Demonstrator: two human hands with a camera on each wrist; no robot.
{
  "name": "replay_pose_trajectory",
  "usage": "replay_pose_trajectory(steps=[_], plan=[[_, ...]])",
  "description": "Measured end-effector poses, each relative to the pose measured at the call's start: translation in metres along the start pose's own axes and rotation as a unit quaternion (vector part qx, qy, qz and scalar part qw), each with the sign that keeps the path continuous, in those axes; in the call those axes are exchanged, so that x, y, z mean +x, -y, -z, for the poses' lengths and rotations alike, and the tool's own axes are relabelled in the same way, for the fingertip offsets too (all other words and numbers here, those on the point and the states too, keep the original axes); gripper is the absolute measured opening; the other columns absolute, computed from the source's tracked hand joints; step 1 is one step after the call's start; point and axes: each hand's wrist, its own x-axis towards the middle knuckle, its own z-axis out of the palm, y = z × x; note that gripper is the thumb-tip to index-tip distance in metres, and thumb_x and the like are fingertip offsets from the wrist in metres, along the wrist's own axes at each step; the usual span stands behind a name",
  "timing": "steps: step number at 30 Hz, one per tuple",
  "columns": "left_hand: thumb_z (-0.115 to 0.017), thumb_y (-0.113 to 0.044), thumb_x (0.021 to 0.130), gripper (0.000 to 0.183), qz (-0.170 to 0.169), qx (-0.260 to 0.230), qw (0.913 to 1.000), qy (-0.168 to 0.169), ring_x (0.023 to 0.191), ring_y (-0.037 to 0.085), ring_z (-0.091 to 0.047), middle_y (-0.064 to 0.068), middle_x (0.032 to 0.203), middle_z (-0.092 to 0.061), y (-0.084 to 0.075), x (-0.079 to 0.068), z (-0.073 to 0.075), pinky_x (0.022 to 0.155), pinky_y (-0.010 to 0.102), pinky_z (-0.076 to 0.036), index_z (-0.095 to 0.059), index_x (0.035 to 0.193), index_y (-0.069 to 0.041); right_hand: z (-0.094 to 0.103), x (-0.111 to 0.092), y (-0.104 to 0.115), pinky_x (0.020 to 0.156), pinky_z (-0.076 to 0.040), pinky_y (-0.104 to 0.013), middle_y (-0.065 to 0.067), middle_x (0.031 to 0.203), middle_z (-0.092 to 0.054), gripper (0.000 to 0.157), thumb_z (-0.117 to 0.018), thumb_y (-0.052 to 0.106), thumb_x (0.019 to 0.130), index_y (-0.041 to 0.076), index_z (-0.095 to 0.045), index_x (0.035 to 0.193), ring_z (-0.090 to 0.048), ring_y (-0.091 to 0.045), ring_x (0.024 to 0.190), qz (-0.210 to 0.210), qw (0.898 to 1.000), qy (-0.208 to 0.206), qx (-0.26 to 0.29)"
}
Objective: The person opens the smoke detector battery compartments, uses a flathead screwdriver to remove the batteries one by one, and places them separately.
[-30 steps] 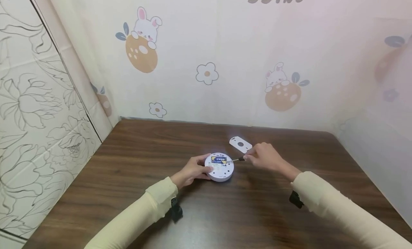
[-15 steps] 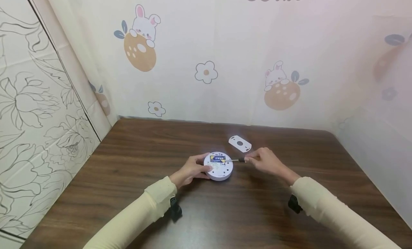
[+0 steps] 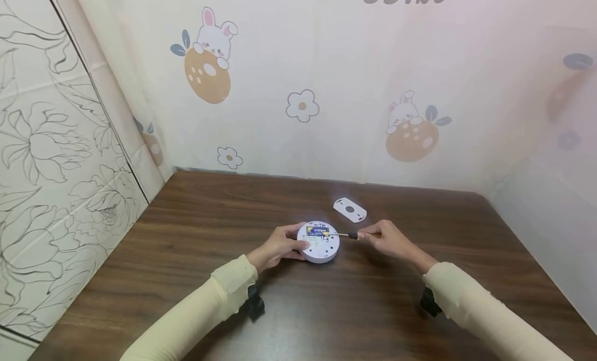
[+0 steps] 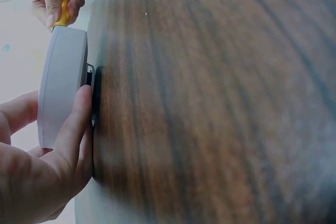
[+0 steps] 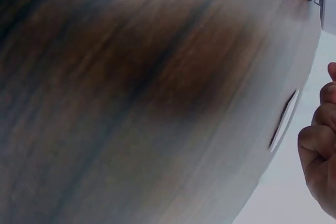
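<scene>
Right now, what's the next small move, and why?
Probably pry gently with the slim tool at the right end of the battery: the tip appears to be there, the right hand holds the tool, and the left hand grips the white disc.

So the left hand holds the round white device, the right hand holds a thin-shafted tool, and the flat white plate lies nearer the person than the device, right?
Not quite: the flat white plate lies beyond the round white device, on its far side, as the head view shows. The left hand does hold that device, and the right hand the thin-shafted tool.
</scene>
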Motion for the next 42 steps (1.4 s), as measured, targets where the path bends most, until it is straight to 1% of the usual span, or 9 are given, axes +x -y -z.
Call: replay_pose_trajectory(steps=[7, 12, 14, 16, 21, 24, 29, 36, 42], plan=[[-0.067, 0.007, 0.084, 0.063, 0.0, -0.004, 1.0, 0.003, 0.084, 0.024, -0.06, 0.022, 0.125, -0.049, 0.0, -0.001, 0.0, 0.069, 0.039, -0.059, -0.045, 0.142, -0.006, -0.001, -0.001, -0.005, 0.06, -0.044, -0.024, -0.011, 0.1, -0.07, 0.023, -0.063, 0.017, 0.093, -0.002, -0.074, 0.099, -0.053, -0.016, 0.073, -0.017, 0.999, 0.011, 0.025], [-0.068, 0.006, 0.084, 0.063, 0.005, -0.009, 1.0, 0.001, 0.085, 0.025, -0.06, 0.021, 0.124, -0.049, 0.0, -0.001, 0.0, 0.07, 0.038, -0.059, -0.046, 0.142, -0.008, 0.0, 0.0, -0.007, 0.057, -0.044, -0.023, -0.01, 0.095, -0.069, 0.026, -0.062, 0.019, 0.094, -0.003, -0.073, 0.101, -0.053, -0.015, 0.071, -0.014, 0.999, 0.023, 0.037], [-0.068, 0.006, 0.084, 0.064, 0.003, -0.009, 1.0, 0.002, 0.085, 0.025, -0.06, 0.021, 0.123, -0.049, 0.0, -0.001, 0.001, 0.07, 0.038, -0.059, -0.046, 0.142, -0.008, 0.001, 0.0, -0.008, 0.056, -0.043, -0.023, -0.009, 0.091, -0.068, 0.026, -0.061, 0.018, 0.094, -0.004, -0.072, 0.102, -0.052, -0.015, 0.07, -0.014, 0.998, 0.032, 0.043], [-0.068, 0.007, 0.084, 0.064, 0.003, -0.011, 0.9999, 0.002, 0.085, 0.025, -0.06, 0.021, 0.122, -0.05, 0.0, -0.001, 0.001, 0.07, 0.038, -0.059, -0.046, 0.142, -0.008, 0.001, 0.001, -0.008, 0.052, -0.041, -0.022, -0.008, 0.081, -0.065, 0.026, -0.061, 0.018, 0.095, -0.004, -0.072, 0.103, -0.05, -0.014, 0.065, -0.014, 0.998, 0.041, 0.054], [-0.068, 0.008, 0.083, 0.063, -0.003, -0.013, 0.9999, 0.0, 0.084, 0.024, -0.06, 0.021, 0.121, -0.05, 0.001, -0.001, 0.002, 0.069, 0.038, -0.059, -0.046, 0.141, -0.007, 0.0, 0.002, -0.01, 0.045, -0.033, -0.021, 0.0, 0.061, -0.047, 0.026, -0.058, 0.016, 0.096, -0.006, -0.071, 0.102, -0.04, -0.009, 0.054, -0.019, 0.993, 0.065, 0.092], [-0.068, 0.008, 0.083, 0.063, -0.004, -0.016, 0.9999, 0.001, 0.083, 0.024, -0.061, 0.021, 0.12, -0.05, 0.002, 0.0, 0.001, 0.069, 0.039, -0.059, -0.047, 0.141, -0.007, -0.001, 0.002, -0.012, 0.045, -0.031, -0.02, 0.002, 0.06, -0.045, 0.027, -0.056, 0.015, 0.097, -0.007, -0.07, 0.102, -0.038, -0.008, 0.053, -0.022, 0.99, 0.076, 0.113], [-0.068, 0.007, 0.083, 0.063, -0.006, -0.019, 0.9998, 0.0, 0.083, 0.024, -0.061, 0.021, 0.119, -0.05, 0.002, 0.001, 0.001, 0.069, 0.04, -0.059, -0.047, 0.141, -0.007, -0.001, 0.002, -0.014, 0.046, -0.033, -0.021, 0.002, 0.061, -0.045, 0.027, -0.055, 0.015, 0.098, -0.007, -0.069, 0.099, -0.04, -0.009, 0.055, -0.015, 0.987, 0.086, 0.131], [-0.067, 0.008, 0.083, 0.063, -0.008, -0.022, 0.9997, 0.0, 0.084, 0.025, -0.061, 0.022, 0.12, -0.05, 0.002, 0.001, 0.001, 0.069, 0.04, -0.059, -0.046, 0.141, -0.006, 0.002, 0.004, -0.014, 0.046, -0.034, -0.02, 0.001, 0.061, -0.046, 0.027, -0.055, 0.016, 0.098, -0.007, -0.069, 0.102, -0.04, -0.009, 0.055, -0.015, 0.987, 0.096, 0.127], [-0.068, 0.007, 0.084, 0.062, 0.0, -0.015, 0.9999, -0.004, 0.086, 0.025, -0.061, 0.021, 0.12, -0.05, 0.002, 0.001, 0.001, 0.07, 0.039, -0.059, -0.048, 0.14, -0.008, 0.002, 0.004, -0.015, 0.046, -0.034, -0.02, 0.0, 0.062, -0.048, 0.027, -0.054, 0.014, 0.098, -0.008, -0.069, 0.104, -0.041, -0.008, 0.054, -0.007, 0.987, 0.101, 0.124]])
